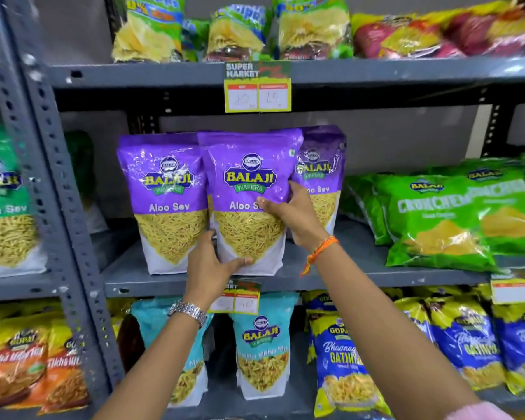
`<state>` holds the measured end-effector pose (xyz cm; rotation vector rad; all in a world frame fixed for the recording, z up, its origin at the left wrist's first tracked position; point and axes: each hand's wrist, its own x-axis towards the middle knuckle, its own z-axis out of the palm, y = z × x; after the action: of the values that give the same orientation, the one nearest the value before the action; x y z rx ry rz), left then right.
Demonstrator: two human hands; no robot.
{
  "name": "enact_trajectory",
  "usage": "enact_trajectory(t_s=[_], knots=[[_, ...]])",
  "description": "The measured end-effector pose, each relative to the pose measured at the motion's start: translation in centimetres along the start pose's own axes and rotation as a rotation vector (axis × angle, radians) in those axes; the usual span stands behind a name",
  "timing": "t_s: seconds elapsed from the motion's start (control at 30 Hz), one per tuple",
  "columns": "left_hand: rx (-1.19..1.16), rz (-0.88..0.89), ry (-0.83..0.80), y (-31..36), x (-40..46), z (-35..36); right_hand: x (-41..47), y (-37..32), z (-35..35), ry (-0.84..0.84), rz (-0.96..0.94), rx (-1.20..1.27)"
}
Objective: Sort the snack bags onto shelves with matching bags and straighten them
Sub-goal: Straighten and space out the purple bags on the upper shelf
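A purple Aloo Sev bag stands upright at the middle of the grey middle shelf. My left hand grips its bottom left corner. My right hand holds its right edge, thumb across the front. Another purple Aloo Sev bag stands just to its left, and a third purple bag stands behind on the right, partly hidden by my right hand.
Green Crunchem bags lie on the same shelf to the right. Green-yellow bags line the top shelf. Teal Balaji bags and blue Gopal Gathiya bags fill the lower shelf. A grey upright post stands at left.
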<state>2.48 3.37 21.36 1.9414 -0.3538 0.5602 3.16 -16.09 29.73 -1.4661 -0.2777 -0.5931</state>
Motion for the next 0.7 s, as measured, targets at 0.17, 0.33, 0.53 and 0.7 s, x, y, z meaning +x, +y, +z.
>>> enact_trajectory(t_s=[0.17, 0.33, 0.53, 0.7], knots=[[0.030, 0.018, -0.005, 2.3, 0.6, 2.1, 0.9, -1.6, -3.2, 0.000, 0.000, 0.026], [0.046, 0.016, -0.039, 6.1, 0.4, 5.4, 1.0, -2.9, -8.0, -0.027, -0.021, 0.055], [0.105, 0.040, -0.092, 9.0, -1.0, 9.3, 0.5, -3.0, -12.9, -0.026, -0.004, 0.050], [0.125, 0.044, -0.107, 9.9, -1.5, 10.5, 0.3, -2.0, -14.6, -0.011, 0.022, 0.070]])
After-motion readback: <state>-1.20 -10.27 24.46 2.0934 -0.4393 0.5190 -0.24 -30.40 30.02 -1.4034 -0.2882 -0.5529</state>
